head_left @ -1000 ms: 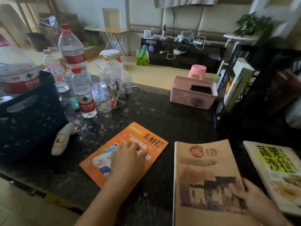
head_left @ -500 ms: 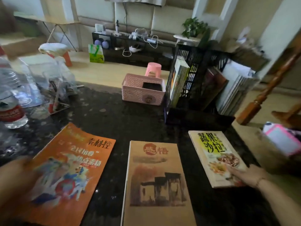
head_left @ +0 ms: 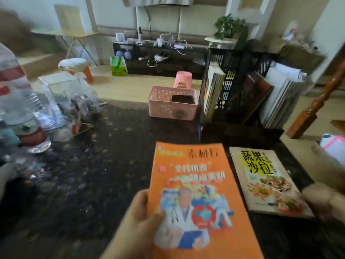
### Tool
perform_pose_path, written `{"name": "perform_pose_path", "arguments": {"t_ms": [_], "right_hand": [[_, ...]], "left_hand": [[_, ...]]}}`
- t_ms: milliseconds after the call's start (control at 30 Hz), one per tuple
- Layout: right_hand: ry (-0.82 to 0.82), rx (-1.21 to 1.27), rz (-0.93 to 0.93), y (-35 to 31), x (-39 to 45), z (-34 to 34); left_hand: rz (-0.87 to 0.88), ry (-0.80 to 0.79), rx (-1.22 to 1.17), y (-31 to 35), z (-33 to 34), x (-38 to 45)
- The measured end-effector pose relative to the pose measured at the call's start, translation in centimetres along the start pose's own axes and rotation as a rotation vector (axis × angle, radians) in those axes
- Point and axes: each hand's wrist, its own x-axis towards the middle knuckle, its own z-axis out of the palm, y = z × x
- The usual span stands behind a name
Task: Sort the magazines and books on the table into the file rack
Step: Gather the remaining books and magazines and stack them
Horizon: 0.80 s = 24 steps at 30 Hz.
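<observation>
My left hand (head_left: 141,217) grips the left edge of an orange magazine (head_left: 196,184), thumb on its cover, holding it over the middle of the dark table (head_left: 93,174). The brown book seen earlier is hidden beneath it. To its right a yellow-titled salad cookbook (head_left: 261,174) lies flat, and my right hand (head_left: 321,200), blurred, holds its near right corner. The black mesh file rack (head_left: 235,71) stands at the back right. Books lean in its left slot, a brown one in the middle, pale magazines on the right.
A pink perforated basket (head_left: 168,105) sits left of the rack. Water bottles (head_left: 28,131) and a clear plastic organiser (head_left: 61,94) crowd the table's left side. A wooden post (head_left: 313,109) rises past the right edge.
My left hand picked the orange magazine up from the left and carried it right, over the brown book. My right hand stays at the cookbook's near corner.
</observation>
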Motion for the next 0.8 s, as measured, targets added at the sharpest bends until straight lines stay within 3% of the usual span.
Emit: {"name": "perform_pose_path", "arguments": {"t_ms": [67, 167, 233, 300, 333, 500, 633, 800], "right_hand": [[0.068, -0.055, -0.135, 0.2, 0.4, 0.5], [0.155, 0.09, -0.403, -4.4, -9.4, 0.1], [-0.043, 0.043, -0.475, -6.8, -15.0, 1.4], [-0.308, -0.03, -0.467, -8.7, -19.0, 3.3], [-0.365, -0.031, -0.475, -9.2, -19.7, 4.4], [-0.275, 0.103, -0.389, -10.3, -19.1, 6.2], [-0.34, 0.182, -0.313, -10.4, -17.9, 6.7], [-0.39, 0.268, -0.255, -10.2, -17.2, 6.9]], "left_hand": [[-0.032, 0.018, 0.277, -1.5, 1.0, -0.4], [-0.092, 0.148, 0.771, -1.3, 0.4, -0.5], [-0.043, 0.127, 1.027, -1.2, 0.2, -0.9], [-0.034, 0.116, 1.06, -1.5, -0.3, -0.5], [-0.038, 0.121, 1.049, -1.6, -0.6, -0.3], [-0.093, 0.138, 0.844, -2.4, -0.6, 0.4], [-0.195, 0.143, 0.605, -2.1, -0.4, 1.1], [-0.202, 0.08, 0.59, -2.1, 0.3, 1.2]]}}
